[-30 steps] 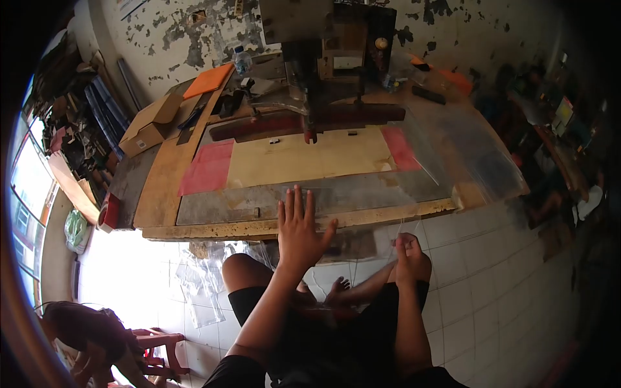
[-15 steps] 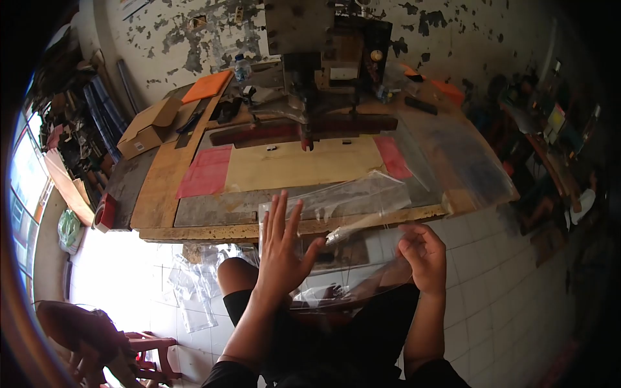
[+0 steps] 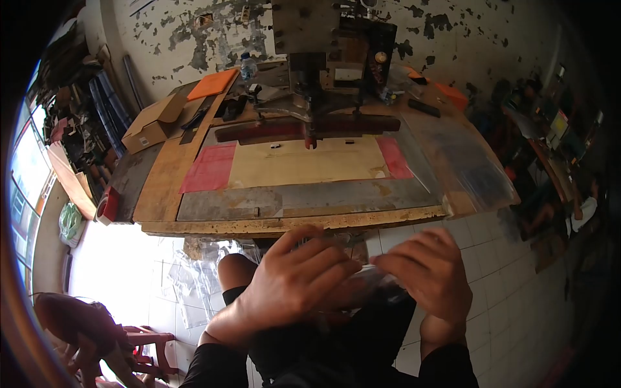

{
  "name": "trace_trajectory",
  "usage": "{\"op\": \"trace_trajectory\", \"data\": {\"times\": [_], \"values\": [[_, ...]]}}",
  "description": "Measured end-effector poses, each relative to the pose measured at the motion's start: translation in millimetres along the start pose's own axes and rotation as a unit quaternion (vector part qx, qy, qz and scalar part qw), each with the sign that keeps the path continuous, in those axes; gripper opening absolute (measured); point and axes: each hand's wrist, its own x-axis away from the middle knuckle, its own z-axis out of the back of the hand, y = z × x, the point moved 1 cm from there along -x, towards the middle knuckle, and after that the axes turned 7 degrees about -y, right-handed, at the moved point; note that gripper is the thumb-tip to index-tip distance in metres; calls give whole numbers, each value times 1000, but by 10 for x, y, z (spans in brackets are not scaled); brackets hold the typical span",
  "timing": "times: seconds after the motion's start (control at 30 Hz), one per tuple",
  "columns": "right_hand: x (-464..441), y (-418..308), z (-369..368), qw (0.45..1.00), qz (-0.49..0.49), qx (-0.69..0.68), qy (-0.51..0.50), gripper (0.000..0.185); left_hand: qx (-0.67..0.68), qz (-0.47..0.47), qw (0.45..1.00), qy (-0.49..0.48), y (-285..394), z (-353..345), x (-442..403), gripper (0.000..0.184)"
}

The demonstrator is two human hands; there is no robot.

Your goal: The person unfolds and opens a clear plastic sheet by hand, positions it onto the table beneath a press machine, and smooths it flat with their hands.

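Note:
My left hand (image 3: 299, 275) is over my lap, just below the front edge of the worktable, its fingers curled inward and pressed together. Close to it on the right, my right hand (image 3: 430, 271) has bent fingers meeting in a pinch, slightly smeared by motion. Between and beneath the two hands shows part of a clear plastic sheet (image 3: 381, 283), gripped at its edge; most of it is hidden by my hands. Beyond them lies a yellow board (image 3: 304, 161) with pink ends on the press bed, under the press head (image 3: 309, 116).
On the table's left stand a cardboard box (image 3: 152, 126) and an orange sheet (image 3: 212, 84). A plastic bottle (image 3: 248, 66) is at the back. Transparent sheets (image 3: 475, 171) cover the right side. Plastic scraps (image 3: 194, 278) lie on the floor. Another person (image 3: 84, 330) bends at lower left.
My left hand has gone from flat and spread to curled, turning toward the right hand. Both hands are nearer each other, and the plastic sheet has dropped from the table edge toward my lap.

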Motion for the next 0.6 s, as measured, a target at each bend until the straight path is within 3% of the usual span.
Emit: {"op": "trace_trajectory", "data": {"times": [0.03,0.07,0.13,0.17,0.23,0.27,0.33,0.37,0.47,0.6], "values": [[-61,-2,19,999,-10,44,19,38,65,32,997,21,-57,-36,-17,17],[-124,19,-14,999,-9,46,18,38,66,32,997,23,-141,-114,27,17],[-213,136,-147,962,-77,167,201,44,123,112,977,132,-404,-298,143,14],[-174,215,-217,959,-109,175,194,51,122,112,977,134,-453,-421,180,14],[-137,244,-351,963,-128,176,159,52,228,353,868,266,-506,-709,361,15],[-107,253,-430,965,-150,176,122,53,227,357,866,267,-491,-866,440,15],[-63,325,-712,976,-134,161,55,56,370,451,740,336,-430,-1237,661,17],[-89,367,-934,984,-136,115,24,57,385,445,746,311,-383,-1423,805,21],[18,634,-1723,989,-134,61,-31,61,530,455,641,318,-211,-1992,1113,26],[31,664,-1908,986,-154,31,-58,65,526,459,663,270,-188,-1992,1312,30]]}}
